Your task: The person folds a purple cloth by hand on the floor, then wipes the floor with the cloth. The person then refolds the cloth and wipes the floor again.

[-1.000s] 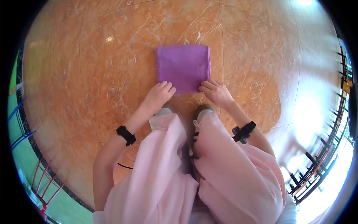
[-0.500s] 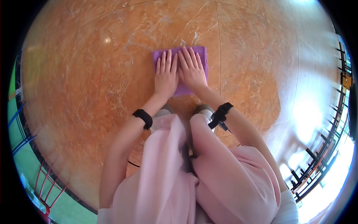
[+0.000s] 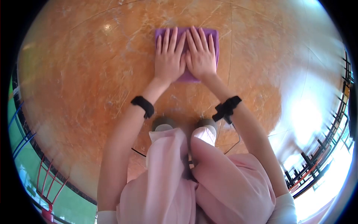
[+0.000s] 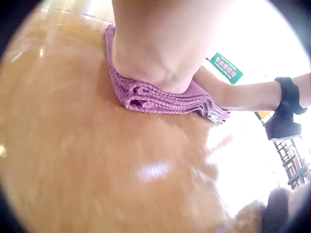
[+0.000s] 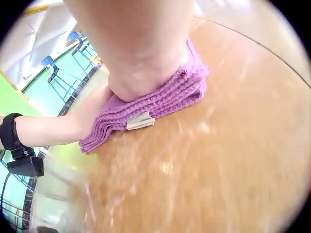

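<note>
A folded purple towel (image 3: 186, 76) lies on the floor in front of the shoes. My left hand (image 3: 169, 61) rests on its left half, fingers straight and pointing away from me. On the right half my right hand (image 3: 202, 58) lies the same way, thumb close to the left one. Together the palms hide most of the top. In the left wrist view, several stacked layers of the towel (image 4: 160, 103) show at its near edge. A pale label (image 5: 141, 120) sticks out of that edge in the right wrist view.
Glossy brown marbled floor (image 3: 93, 86) surrounds the towel. Two shoes (image 3: 163, 122) and pink trouser legs (image 3: 167, 164) are on the near side. Black straps with devices (image 3: 227, 108) sit on the wrists. Dark racks (image 3: 317, 156) line the right, red metal bars (image 3: 48, 179) the lower left.
Both hands have left the towel's near corners, where the fingers pinched it, and now lie flat on top. The towel appears farther ahead of the shoes than half a second ago.
</note>
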Action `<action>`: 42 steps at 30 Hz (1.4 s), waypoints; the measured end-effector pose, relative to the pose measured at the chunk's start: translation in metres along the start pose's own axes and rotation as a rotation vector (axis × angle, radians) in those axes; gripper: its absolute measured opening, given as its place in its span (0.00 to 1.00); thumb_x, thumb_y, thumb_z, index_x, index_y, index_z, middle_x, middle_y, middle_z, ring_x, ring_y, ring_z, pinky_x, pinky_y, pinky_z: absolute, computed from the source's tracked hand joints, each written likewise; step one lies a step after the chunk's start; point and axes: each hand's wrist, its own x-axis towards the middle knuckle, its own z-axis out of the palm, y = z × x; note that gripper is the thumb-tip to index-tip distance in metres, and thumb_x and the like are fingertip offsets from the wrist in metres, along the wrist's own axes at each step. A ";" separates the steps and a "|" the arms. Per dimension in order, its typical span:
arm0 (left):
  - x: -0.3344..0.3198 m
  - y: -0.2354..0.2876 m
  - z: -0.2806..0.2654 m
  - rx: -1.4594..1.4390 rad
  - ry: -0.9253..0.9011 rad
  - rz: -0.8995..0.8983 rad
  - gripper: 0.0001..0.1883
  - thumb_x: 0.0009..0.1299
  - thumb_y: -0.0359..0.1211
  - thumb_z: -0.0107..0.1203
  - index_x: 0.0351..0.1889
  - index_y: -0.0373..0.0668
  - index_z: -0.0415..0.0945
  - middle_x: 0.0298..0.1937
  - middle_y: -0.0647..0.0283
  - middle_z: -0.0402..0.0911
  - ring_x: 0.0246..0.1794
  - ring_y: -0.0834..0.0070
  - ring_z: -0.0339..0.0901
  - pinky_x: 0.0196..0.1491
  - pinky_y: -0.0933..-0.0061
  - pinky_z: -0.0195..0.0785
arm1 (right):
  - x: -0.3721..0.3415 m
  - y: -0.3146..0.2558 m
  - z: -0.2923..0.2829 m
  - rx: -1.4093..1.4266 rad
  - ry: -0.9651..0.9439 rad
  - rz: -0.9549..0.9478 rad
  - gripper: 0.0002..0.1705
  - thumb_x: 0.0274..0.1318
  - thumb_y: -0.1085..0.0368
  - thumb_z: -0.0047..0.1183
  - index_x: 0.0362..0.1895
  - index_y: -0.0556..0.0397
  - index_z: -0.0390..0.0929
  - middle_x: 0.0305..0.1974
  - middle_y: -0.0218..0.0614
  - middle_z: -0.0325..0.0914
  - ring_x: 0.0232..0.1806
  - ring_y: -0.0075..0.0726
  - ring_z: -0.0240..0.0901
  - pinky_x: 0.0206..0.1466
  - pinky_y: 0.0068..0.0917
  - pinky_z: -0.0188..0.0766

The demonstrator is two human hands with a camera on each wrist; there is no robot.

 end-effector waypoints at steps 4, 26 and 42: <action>0.073 -0.035 0.015 0.050 0.114 0.101 0.29 0.67 0.39 0.42 0.68 0.45 0.59 0.71 0.54 0.54 0.72 0.55 0.50 0.70 0.50 0.40 | 0.070 0.031 0.013 0.003 0.150 -0.012 0.33 0.55 0.54 0.40 0.66 0.50 0.60 0.69 0.37 0.54 0.72 0.43 0.45 0.73 0.49 0.38; 0.062 -0.017 0.013 0.048 0.069 0.082 0.28 0.70 0.39 0.39 0.68 0.42 0.57 0.72 0.50 0.52 0.72 0.53 0.47 0.71 0.50 0.38 | 0.055 0.033 0.007 -0.047 0.117 -0.023 0.34 0.56 0.52 0.38 0.67 0.51 0.60 0.70 0.39 0.52 0.73 0.45 0.44 0.73 0.50 0.35; -0.079 0.060 -0.003 0.273 -0.191 0.038 0.32 0.70 0.38 0.41 0.71 0.37 0.50 0.73 0.45 0.45 0.74 0.50 0.42 0.71 0.49 0.35 | -0.099 -0.017 -0.014 0.132 0.080 0.004 0.34 0.51 0.58 0.41 0.65 0.55 0.62 0.69 0.41 0.54 0.72 0.46 0.45 0.73 0.50 0.37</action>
